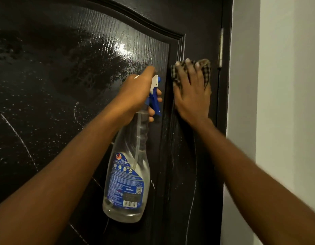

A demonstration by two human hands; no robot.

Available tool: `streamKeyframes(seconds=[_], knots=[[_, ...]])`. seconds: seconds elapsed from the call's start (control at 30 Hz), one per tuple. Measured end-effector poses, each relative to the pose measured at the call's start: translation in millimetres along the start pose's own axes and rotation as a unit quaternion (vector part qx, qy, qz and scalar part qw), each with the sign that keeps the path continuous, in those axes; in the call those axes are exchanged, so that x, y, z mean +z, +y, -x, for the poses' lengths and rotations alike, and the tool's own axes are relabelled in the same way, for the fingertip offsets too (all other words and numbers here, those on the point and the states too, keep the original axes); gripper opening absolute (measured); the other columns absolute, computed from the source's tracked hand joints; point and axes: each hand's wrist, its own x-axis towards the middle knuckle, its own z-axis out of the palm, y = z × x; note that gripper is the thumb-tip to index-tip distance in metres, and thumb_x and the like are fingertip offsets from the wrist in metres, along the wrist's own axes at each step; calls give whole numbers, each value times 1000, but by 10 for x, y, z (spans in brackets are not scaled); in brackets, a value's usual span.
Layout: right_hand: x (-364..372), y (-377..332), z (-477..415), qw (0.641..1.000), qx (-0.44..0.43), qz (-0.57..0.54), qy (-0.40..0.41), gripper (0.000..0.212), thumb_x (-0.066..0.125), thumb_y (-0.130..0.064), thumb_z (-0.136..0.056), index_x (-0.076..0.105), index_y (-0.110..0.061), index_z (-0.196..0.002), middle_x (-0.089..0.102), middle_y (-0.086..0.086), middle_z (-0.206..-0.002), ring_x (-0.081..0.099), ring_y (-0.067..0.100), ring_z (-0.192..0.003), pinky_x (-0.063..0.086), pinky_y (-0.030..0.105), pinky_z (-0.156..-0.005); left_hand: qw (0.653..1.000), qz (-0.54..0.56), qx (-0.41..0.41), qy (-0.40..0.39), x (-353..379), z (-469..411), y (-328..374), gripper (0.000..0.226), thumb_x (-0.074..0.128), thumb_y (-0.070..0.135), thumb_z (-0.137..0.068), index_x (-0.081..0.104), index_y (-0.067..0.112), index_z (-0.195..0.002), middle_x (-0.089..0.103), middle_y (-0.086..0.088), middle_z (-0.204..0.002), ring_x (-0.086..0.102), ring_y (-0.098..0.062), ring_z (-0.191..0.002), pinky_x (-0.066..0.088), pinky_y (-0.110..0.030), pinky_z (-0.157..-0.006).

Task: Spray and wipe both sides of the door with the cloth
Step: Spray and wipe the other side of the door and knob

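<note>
There is one dark door (pixel 47 103), one spray bottle (pixel 128 174), one checked cloth (pixel 206 69), one hinge (pixel 221 48) at upper right and one white wall (pixel 277 85). There are two hands: left hand (pixel 135 96), right hand (pixel 192 98).

Dim light, glare on the door (pixel 121 48), edges perhaps motion-blurred.

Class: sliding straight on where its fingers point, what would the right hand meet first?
Probably nothing: the right hand, pressing the cloth, points up the bare door; the hinge sits off to its right.
</note>
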Motion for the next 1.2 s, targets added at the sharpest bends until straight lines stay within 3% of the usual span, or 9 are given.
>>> streamKeyframes(seconds=[0.17, 0.27, 0.4, 0.47, 0.7, 0.93, 1.2], knots=[[-18, -17, 1120, 999, 19, -13, -30, 61, 38, -42, -102, 20, -35, -160, 13, -4, -170, -1, 13, -156, 12, 58, -120, 1000, 9, -8, -7, -58, 159, -84, 48, 40, 48, -100, 66, 7, -103, 69, -12, -85, 50, -13, -37, 45, -22, -41], [-110, 98, 833, 997, 57, -14, -43, 61, 36, -47, -103, 17, -36, -160, 11, -5, -170, -1, 15, -156, 8, 56, -120, 1000, 1, -19, -12, -79, 188, -163, 49, 40, 48, -99, 66, 6, -103, 70, -12, -86, 51, -14, -37, 46, -23, -41], [-208, 276, -20, 995, 91, -26, -42, 61, 38, -46, -104, 17, -34, -161, 12, -2, -170, 3, 23, -156, 15, 66, -120, 999, -16, -33, -12, -43, 199, -287, 53, 42, 50, -98, 68, 5, -97, 72, -12, -82, 50, -19, -40, 47, -27, -44], [-185, 280, -30, 997, 77, -15, -24, 61, 38, -45, -104, 20, -33, -161, 15, -2, -169, 6, 22, -156, 18, 65, -120, 999, -14, -32, -10, -20, 208, -325, 52, 42, 50, -98, 68, 5, -97, 72, -11, -81, 50, -19, -40, 47, -28, -43], [-133, 92, 1455, 997, 37, -21, -64, 60, 40, -40, -102, 23, -35, -159, 18, -5, -168, 7, 15, -156, 17, 61, -119, 999, -27, -39, -7, -37, 283, -454, 56, 42, 51, -98, 69, 3, -96, 74, -13, -86, 52, -19, -41, 47, -28, -43], [-298, 284, 557, 993, 86, -45, -60, 61, 33, -46, -102, 22, -33, -160, 16, -4, -169, 6, 20, -156, 12, 57, -124, 998, -35, -47, -30, 86, 406, -606, 53, 41, 49, -100, 68, 4, -97, 72, -10, -83, 53, -16, -42, 47, -26, -40], [-373, 461, 695, 982, 66, -151, -95, 57, 36, -40, -100, 32, -36, -156, 22, -8, -167, 8, 14, -156, 5, 50, -126, 992, -90, -79, -50, 286, 589, -821, 55, 39, 52, -100, 68, 6, -92, 69, -9, -79, 57, -19, -48, 47, -27, -43]])
